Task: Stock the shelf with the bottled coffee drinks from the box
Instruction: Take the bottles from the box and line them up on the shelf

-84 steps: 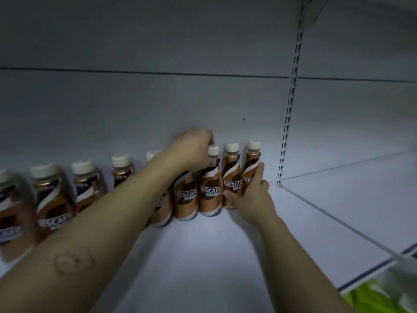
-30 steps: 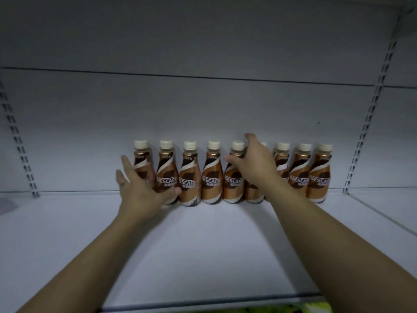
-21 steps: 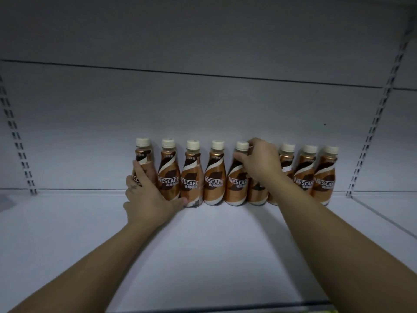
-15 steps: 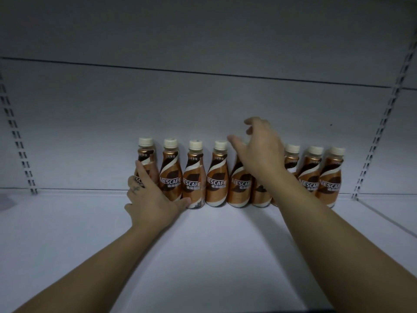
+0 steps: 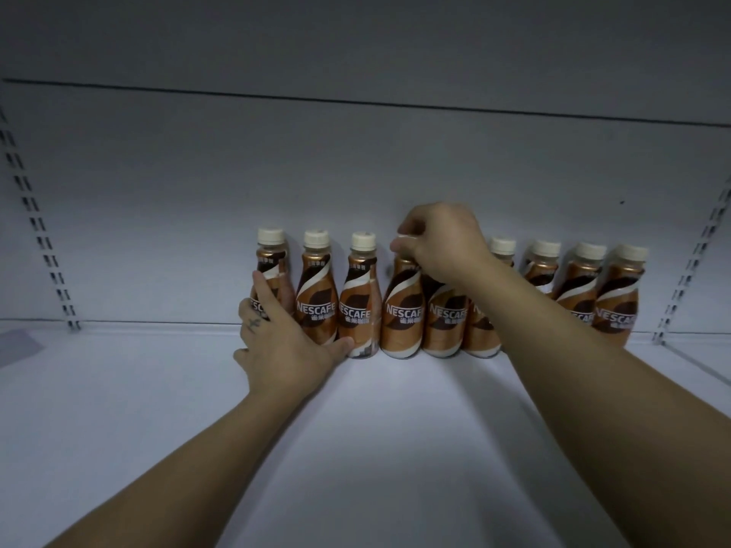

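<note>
Several brown bottled coffee drinks with cream caps stand upright in a row at the back of the white shelf. My left hand rests flat against the left end of the row. Its fingers lie on the leftmost bottle and its thumb lies along the base of the third bottle. My right hand is closed over the top of the fourth bottle, hiding its cap. My right forearm covers parts of the bottles further right. The box is not in view.
Behind the row stands the white back panel. Slotted uprights run up the left and the right. The rightmost bottle stands near the right upright. A grey patch lies on the shelf's far left.
My right hand, open above the row half a second ago, has come down and left and closed on the fourth bottle's top. My left hand has stayed against the left bottles.
</note>
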